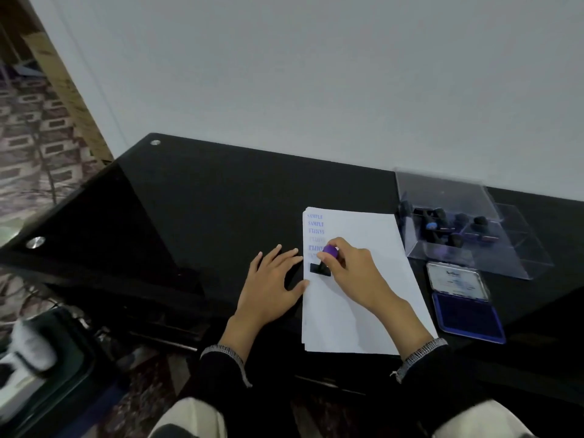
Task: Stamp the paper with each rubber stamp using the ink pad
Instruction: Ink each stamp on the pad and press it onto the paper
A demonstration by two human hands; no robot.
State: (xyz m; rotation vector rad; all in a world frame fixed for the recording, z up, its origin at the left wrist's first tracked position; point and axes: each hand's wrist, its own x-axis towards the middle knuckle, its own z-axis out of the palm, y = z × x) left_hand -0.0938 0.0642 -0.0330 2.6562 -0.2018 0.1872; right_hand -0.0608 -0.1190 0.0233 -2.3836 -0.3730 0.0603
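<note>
Paper on bench | right hand grips stamp on it | left hand flat beside | ink pad, stamp box right of paper

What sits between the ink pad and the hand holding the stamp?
Only bare white paper and a strip of black table separate the ink pad from the right hand, per the head view.

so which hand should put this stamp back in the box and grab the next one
Right. The right hand already grips the stamp, and the clear box lies on its side; the left hand steadies the paper.
</note>
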